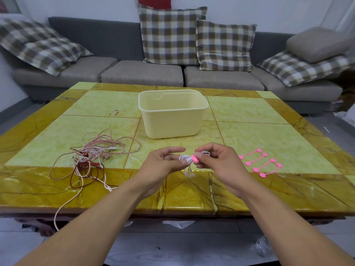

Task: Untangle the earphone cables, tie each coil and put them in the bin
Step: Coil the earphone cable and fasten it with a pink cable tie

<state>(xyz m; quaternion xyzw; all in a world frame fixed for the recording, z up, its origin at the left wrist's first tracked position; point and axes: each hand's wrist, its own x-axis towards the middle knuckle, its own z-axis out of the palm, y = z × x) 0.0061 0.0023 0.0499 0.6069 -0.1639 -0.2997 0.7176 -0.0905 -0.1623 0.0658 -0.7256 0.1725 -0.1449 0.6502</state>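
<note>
Between both hands: white earphone coil [184, 158], pink tie [195, 159] around it, earbuds dangling; left hand [164, 163] seemingly pinching, right hand [216, 160] pinching tie.

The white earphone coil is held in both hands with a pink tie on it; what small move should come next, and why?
Probably finish fastening the pink tie around the white coil. The right hand pinches the tie at the coil and the left hand holds the coil's other side, above the table. Whether the tie is closed cannot be seen, and the bin looks empty.

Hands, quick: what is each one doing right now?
Left hand: pinches the white earphone coil.
Right hand: pinches the pink tie around that coil.
</note>
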